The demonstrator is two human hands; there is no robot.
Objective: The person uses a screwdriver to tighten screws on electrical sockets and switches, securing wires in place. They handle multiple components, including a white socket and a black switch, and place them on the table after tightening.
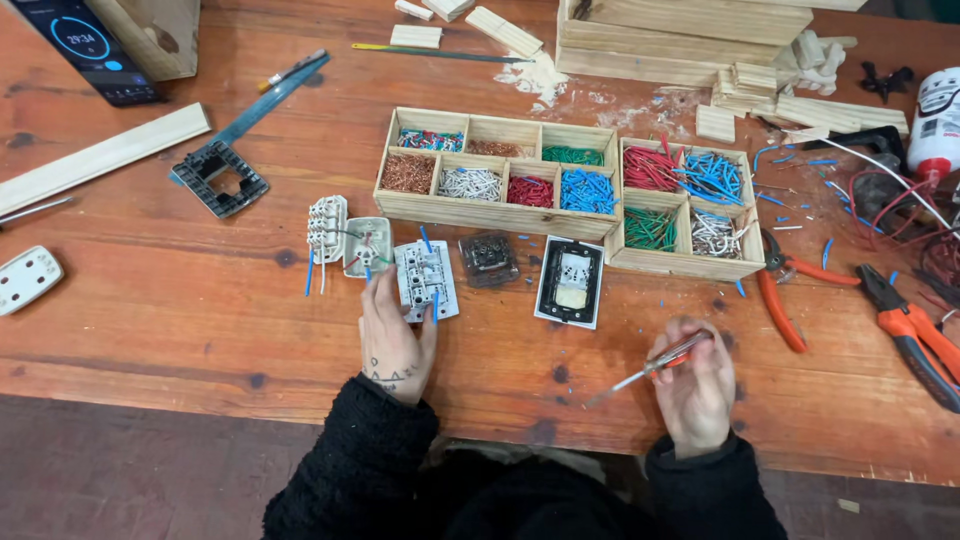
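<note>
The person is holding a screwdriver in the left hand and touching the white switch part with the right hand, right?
Not quite: the hands are swapped. In the head view, the right hand holds the screwdriver, and the left hand touches the white switch part on the wooden table.

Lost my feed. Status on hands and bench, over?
Left hand on white switch module. Right hand gripping screwdriver. Wire trays behind, pliers right; nothing between hands.
</note>
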